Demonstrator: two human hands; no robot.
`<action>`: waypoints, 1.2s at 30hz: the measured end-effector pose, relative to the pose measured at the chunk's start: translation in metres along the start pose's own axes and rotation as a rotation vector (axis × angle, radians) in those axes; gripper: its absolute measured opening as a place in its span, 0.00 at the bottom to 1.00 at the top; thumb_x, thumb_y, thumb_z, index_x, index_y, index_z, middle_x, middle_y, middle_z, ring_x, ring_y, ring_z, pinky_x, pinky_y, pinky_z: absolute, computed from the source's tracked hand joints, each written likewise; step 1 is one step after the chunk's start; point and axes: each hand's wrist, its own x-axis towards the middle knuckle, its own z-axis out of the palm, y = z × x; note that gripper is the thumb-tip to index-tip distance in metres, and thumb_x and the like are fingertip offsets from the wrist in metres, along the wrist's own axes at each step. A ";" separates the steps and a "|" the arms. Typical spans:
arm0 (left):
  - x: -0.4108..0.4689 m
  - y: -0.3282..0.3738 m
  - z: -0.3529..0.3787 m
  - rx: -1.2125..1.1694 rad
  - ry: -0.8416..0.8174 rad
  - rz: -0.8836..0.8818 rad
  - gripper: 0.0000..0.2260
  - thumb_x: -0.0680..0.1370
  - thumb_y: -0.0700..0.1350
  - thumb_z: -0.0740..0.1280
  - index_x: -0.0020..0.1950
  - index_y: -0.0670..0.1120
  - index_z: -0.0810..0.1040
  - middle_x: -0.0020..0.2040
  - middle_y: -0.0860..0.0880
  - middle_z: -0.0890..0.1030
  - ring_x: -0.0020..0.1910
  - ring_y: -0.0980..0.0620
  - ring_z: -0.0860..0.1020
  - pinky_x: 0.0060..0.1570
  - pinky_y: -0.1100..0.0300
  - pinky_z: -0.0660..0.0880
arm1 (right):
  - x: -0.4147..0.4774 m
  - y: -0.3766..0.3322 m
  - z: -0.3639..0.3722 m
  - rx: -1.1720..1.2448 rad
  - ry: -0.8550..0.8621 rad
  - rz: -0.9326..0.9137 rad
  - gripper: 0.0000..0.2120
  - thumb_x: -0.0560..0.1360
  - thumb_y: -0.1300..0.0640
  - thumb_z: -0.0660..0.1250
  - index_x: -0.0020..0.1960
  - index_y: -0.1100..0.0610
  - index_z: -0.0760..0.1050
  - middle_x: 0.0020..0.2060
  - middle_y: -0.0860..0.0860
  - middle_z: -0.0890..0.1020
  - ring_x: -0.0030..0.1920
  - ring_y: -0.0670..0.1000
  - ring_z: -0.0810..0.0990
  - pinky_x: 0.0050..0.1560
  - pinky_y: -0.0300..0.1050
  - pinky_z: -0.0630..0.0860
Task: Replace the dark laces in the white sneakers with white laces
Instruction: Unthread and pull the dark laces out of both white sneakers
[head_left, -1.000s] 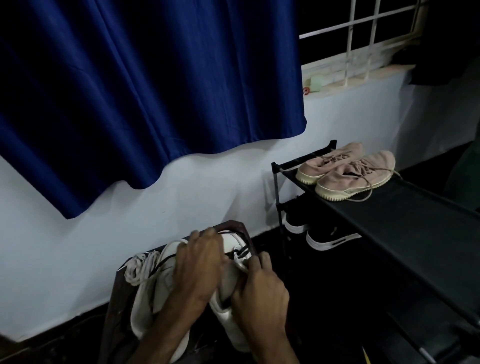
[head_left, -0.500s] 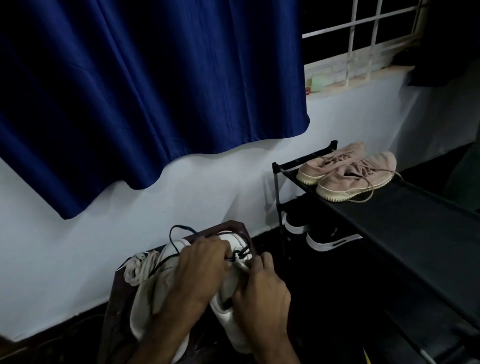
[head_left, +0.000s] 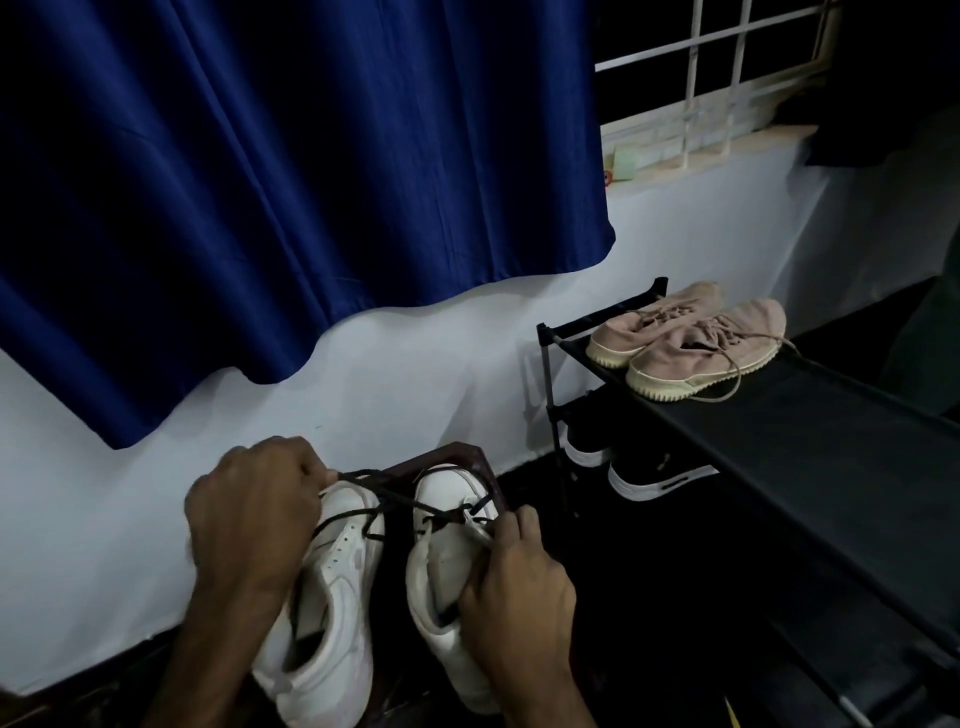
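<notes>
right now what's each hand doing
Left hand: closed, pinching the dark lace.
Right hand: closed, gripping the right-side white sneaker.

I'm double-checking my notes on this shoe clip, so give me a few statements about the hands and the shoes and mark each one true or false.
1. The left hand pinches a dark lace. True.
2. Pink sneakers sit on top of the black shoe rack. True.
3. The right hand rests flat on that rack. False: it grips the right white sneaker.
4. The curtain is red. False: it is dark blue.
5. The right white sneaker is already laced in white. False: the dark lace runs through its eyelets.
</notes>
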 end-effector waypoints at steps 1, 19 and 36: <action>-0.003 0.003 0.001 0.059 -0.024 0.049 0.04 0.73 0.47 0.74 0.38 0.51 0.83 0.38 0.50 0.81 0.40 0.45 0.77 0.37 0.54 0.70 | 0.000 0.000 -0.001 0.012 0.003 0.004 0.08 0.65 0.50 0.54 0.37 0.53 0.69 0.38 0.49 0.74 0.19 0.50 0.73 0.20 0.42 0.56; -0.021 0.039 0.038 0.156 -0.168 0.299 0.05 0.75 0.51 0.70 0.46 0.50 0.78 0.46 0.52 0.80 0.48 0.49 0.80 0.41 0.56 0.75 | 0.001 -0.003 -0.009 -0.044 -0.134 0.047 0.07 0.65 0.53 0.66 0.41 0.53 0.70 0.42 0.49 0.74 0.24 0.51 0.77 0.25 0.41 0.56; -0.073 0.011 0.048 -0.478 -0.105 0.025 0.10 0.77 0.56 0.66 0.54 0.52 0.75 0.48 0.54 0.80 0.50 0.50 0.79 0.47 0.54 0.74 | 0.004 -0.003 -0.017 -0.049 -0.130 -0.092 0.07 0.74 0.51 0.63 0.51 0.51 0.69 0.50 0.49 0.70 0.48 0.54 0.78 0.33 0.47 0.74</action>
